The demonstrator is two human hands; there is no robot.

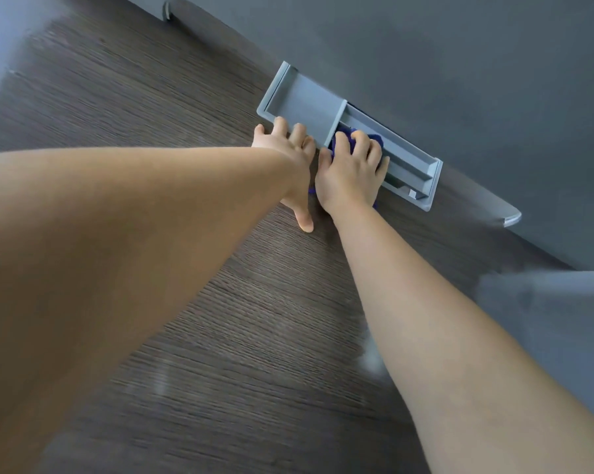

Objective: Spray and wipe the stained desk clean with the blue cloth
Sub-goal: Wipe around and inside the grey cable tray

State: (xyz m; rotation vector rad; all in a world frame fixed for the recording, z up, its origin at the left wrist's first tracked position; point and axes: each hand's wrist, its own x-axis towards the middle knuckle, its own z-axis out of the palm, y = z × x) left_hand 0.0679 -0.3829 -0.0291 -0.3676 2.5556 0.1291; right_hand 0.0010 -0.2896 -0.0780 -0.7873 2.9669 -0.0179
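The blue cloth [343, 140] is bunched up inside the open section of a gray recessed tray [408, 165] set into the far edge of the bench [152, 114], with small bits of it also showing below the wrist on the bench surface. The right hand [350, 176] lies on top of the cloth, its fingers [362, 138] curled down over the bundle and clamped on it, so most of the fabric is hidden under the palm. Just beside it, touching or nearly touching at the thumb side, the left hand [290, 162] rests on the bench. That hand's fingers are spread apart and fairly straight, their tips lying on the near edge of the tray's gray lid [306, 100], which covers the tray's left half, and its thumb [304, 220] points back along the wood. Both bare forearms reach across the dark wood-grain bench top from the near side. Behind the tray rises a plain gray panel [425, 46], with a rounded gray bracket [511, 217] at its foot to the right of the tray. A pale gray blurred shape [562, 319] sits at the right edge; what it is cannot be told.
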